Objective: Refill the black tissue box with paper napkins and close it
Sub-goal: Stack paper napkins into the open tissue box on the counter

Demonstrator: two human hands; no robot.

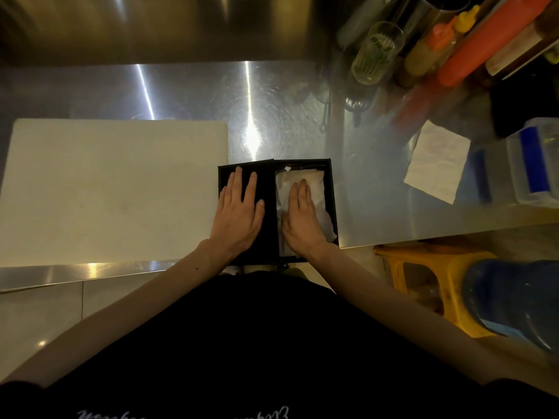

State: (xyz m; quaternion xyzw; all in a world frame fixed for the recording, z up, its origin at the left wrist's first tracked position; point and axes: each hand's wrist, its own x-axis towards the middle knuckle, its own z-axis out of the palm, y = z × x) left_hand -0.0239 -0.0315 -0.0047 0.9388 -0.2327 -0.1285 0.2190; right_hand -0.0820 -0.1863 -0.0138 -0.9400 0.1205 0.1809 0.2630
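The black tissue box lies open at the front edge of the steel counter, its lid folded out flat to the left. White paper napkins fill the box's right half. My left hand rests flat on the open lid, fingers spread. My right hand presses flat on top of the napkins inside the box. Neither hand grips anything.
A large white cutting board lies left of the box. A paper slip and clear plastic containers with blue clips sit to the right. Sauce bottles and a glass stand at the back right. A yellow stool is below the counter edge.
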